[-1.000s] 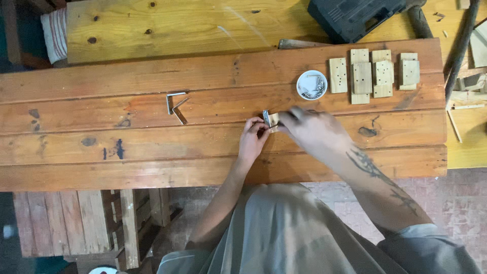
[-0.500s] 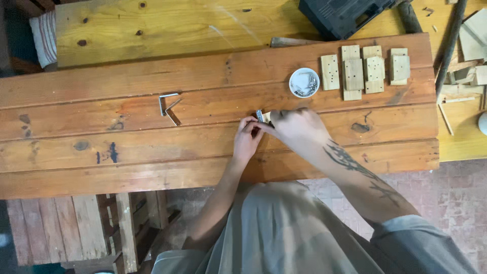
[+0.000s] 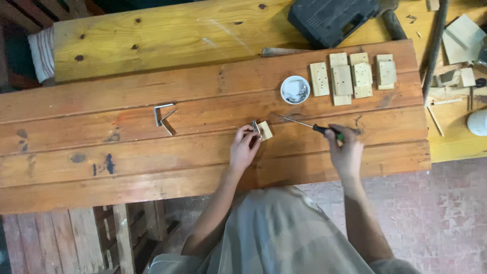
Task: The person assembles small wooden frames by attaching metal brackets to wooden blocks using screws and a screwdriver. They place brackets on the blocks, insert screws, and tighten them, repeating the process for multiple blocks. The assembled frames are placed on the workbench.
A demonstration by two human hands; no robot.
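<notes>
My left hand (image 3: 244,148) pinches a small pale wood block (image 3: 265,130) with a metal bracket (image 3: 255,127) against it, on the reddish plank tabletop (image 3: 203,167). Off to the right, my right hand (image 3: 346,152) grips the dark handle of a thin screwdriver (image 3: 304,125). Its shaft points up and left, ending a short way right of the block.
A small white dish of screws (image 3: 295,90) sits beyond the block. Several drilled pale wood blocks (image 3: 352,76) lie at the back right. Two metal angle brackets (image 3: 163,116) lie to the left. A dark tool case (image 3: 332,18) rests on the yellow board behind.
My right hand has left the block, where both hands were together, and moved right; it now holds the screwdriver. The left hand stays on the block.
</notes>
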